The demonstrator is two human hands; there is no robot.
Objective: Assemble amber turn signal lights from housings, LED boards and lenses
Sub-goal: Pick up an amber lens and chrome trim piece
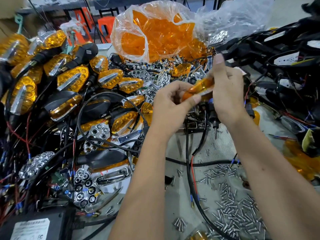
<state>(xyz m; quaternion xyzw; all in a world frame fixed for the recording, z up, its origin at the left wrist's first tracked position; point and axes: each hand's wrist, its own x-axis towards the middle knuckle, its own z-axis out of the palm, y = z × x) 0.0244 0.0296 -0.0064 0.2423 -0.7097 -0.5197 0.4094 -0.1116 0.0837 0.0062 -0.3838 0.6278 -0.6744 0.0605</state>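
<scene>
Hands first: our left hand and right hand both pinch a glossy translucent amber lens, held tilted above the bench between curled fingers, its shape blurred. Behind it sits a clear plastic bag of amber lenses; finished amber signal lights with black housings pile at left, loose silver screws lie below right.
</scene>
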